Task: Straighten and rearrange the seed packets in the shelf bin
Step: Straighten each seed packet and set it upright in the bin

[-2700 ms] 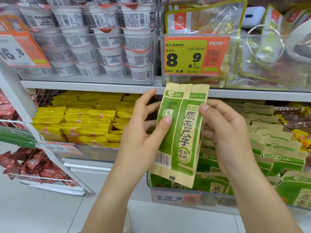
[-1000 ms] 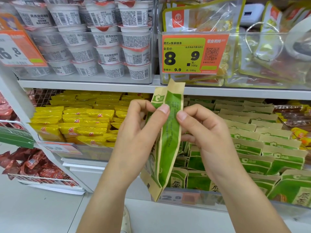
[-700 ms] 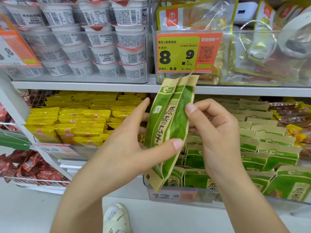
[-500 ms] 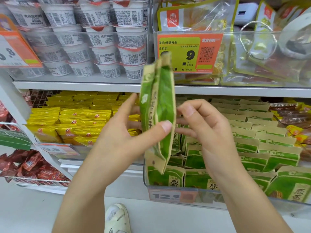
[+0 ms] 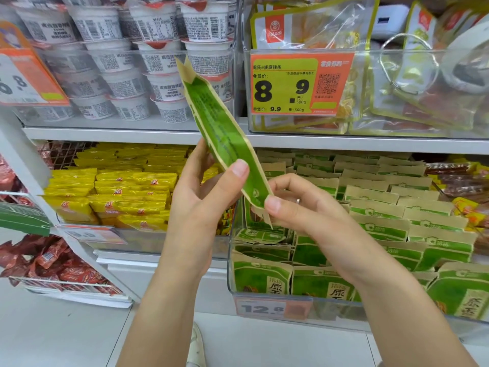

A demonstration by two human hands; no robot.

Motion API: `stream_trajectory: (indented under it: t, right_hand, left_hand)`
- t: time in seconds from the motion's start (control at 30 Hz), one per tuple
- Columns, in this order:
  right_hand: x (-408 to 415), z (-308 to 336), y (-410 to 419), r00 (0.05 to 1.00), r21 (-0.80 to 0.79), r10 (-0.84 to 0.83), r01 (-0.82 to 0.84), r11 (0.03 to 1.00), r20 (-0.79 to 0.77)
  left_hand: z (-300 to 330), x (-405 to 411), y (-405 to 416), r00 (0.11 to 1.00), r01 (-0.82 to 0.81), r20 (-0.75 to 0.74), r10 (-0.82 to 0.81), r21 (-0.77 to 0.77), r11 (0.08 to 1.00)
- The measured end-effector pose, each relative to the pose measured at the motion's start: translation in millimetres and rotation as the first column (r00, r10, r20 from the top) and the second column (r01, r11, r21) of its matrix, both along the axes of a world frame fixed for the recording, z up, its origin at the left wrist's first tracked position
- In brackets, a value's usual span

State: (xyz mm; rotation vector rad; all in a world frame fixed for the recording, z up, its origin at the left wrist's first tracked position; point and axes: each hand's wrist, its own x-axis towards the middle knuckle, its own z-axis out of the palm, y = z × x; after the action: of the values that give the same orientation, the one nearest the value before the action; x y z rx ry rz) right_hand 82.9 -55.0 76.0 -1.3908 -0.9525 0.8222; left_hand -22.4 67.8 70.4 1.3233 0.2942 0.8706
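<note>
- The seed packet (image 5: 225, 133) is up in the middle of the frame, in front of the shelf edge. It is turned so only its thin green side shows, and it leans from upper left down to lower right.
- The left hand (image 5: 201, 197) holds it from below, thumb pressed on the green side, likely to keep it steady.
- The right hand (image 5: 304, 207) pinches the lower end, probably to turn it the right way.
- The clear bin (image 5: 232, 260) sits at the lower right, with more green packets in rows. This one is not in it yet.
- Half a second ago the packet stood nearly straight up. Now it tips over to the left, and the right hand has slid down to its bottom end.
</note>
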Motion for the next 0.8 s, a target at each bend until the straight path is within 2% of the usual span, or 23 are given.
stream_trajectory:
  t: [0.27, 0.6, 0.63, 0.7, 0.8]
  right_hand:
    - [2.3, 1.4, -1.8, 0.994, 0.024, -0.058, 0.057, 0.998, 0.088]
    - [-0.2, 7.6, -3.8, 0.991, 0.043, -0.118, 0.115, 0.992, 0.063]
    - [0.3, 6.5, -3.5, 0.985, 0.04, -0.147, 0.143, 0.989, 0.092]
    - [2.1, 0.6, -3.3, 0.925, 0.042, -0.262, 0.26, 0.965, 0.274]
    - [0.8, -5.8, -2.7, 0.698, 0.134, -0.401, 0.406, 0.904, 0.593]
  left_hand:
    - [-1.6, 2.5, -2.0, 0.998, 0.05, 0.049, -0.049, -0.026, 0.998]
    - [-0.6, -0.1, -2.4, 0.995, 0.095, 0.012, -0.096, 0.014, 0.995]
    - [0.3, -1.3, -1.7, 0.996, 0.086, -0.003, -0.086, 0.004, 0.996]
    - [3.0, -3.4, 0.5, 0.998, 0.056, -0.022, -0.057, -0.044, 0.997]
    - [5.4, -6.2, 4.5, 1.0, -0.007, -0.023, 0.005, -0.074, 0.997]
